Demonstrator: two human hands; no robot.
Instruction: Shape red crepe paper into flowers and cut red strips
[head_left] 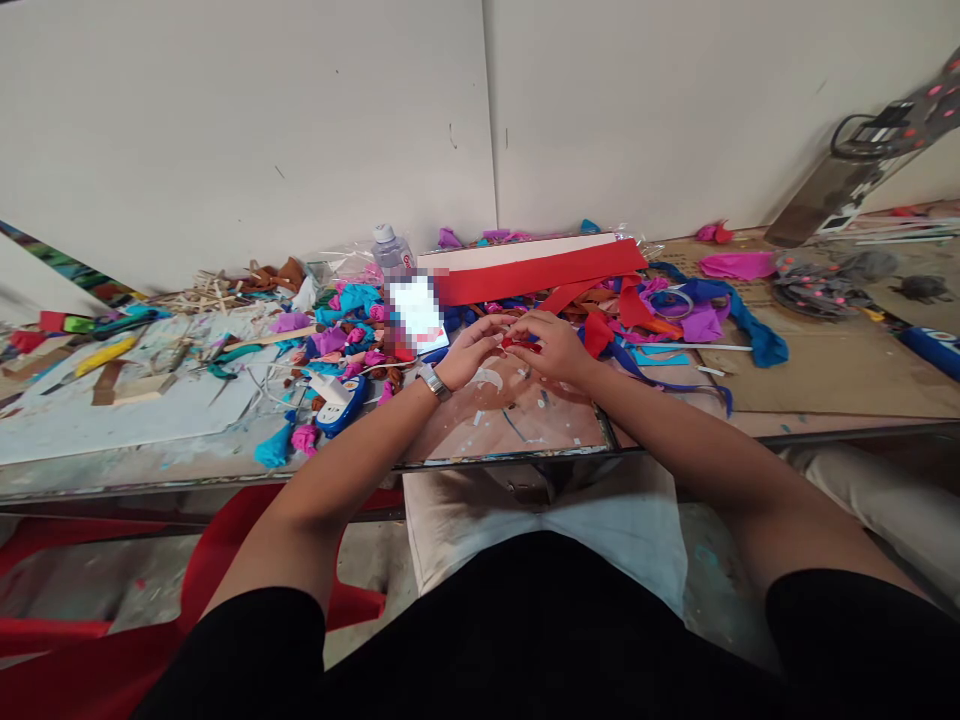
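Close together above the table's front part, both my hands are closed around a small piece of red paper (523,345), which looks like crepe paper. My left hand (472,355), with a metal watch (433,382) on its wrist, pinches the left end. From the right, my right hand (556,348) grips the other side, and its fingers hide part of the piece. Just beyond them a long red paper strip (540,273) lies flat. A lit phone (418,305), blurred out in part, leans close to my left hand.
Twisted coloured paper scraps (349,340) cover much of the table. A clear bottle (392,250) stands at the back. Left of my arm are a blue power socket (341,405) and a yellow knife (106,355). A tape roll (670,303) and cardboard (787,370) lie to the right.
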